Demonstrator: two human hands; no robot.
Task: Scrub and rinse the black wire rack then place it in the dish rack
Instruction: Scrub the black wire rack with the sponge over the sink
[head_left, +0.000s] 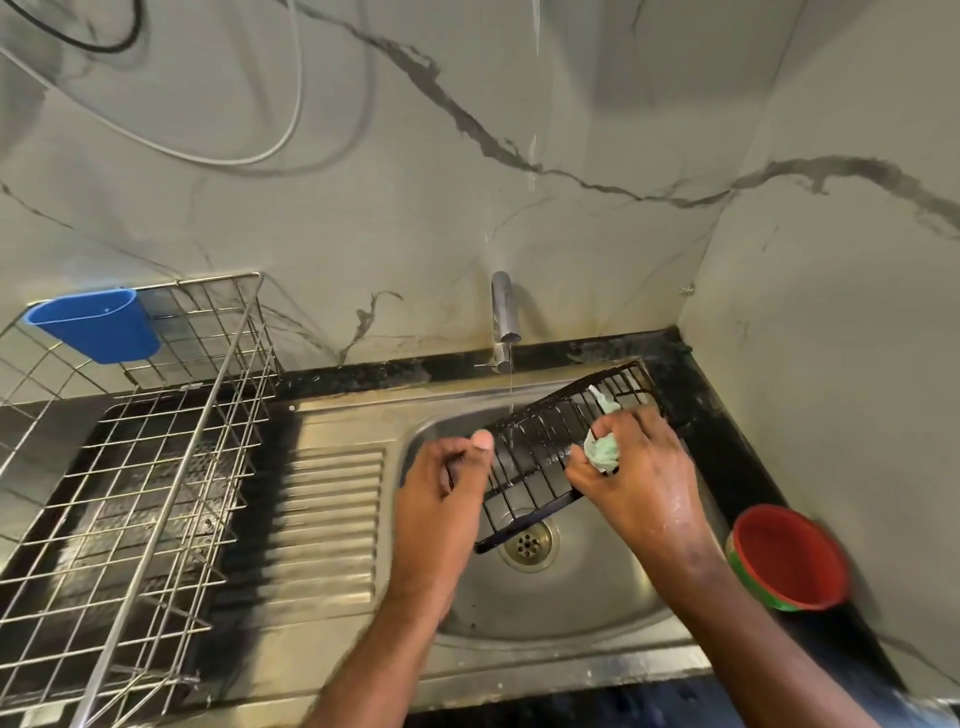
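Note:
The black wire rack (540, 447) is held tilted over the steel sink (571, 597), above the drain. My left hand (447, 478) grips its left end, thumb on top. My right hand (639, 478) presses a pale green scrubber (602, 451) against the rack's right half, and soap suds cover that hand. A thin stream of water runs from the tap (504, 317) onto the rack's upper edge. The steel dish rack (130, 467) stands on the counter to the left, and I see nothing inside it.
A blue plastic cup holder (98, 325) hangs on the dish rack's back corner. A red bowl with a green rim (789, 556) sits on the black counter at the right. The ribbed drainboard (327, 519) lies between sink and dish rack. Marble walls close the back and right.

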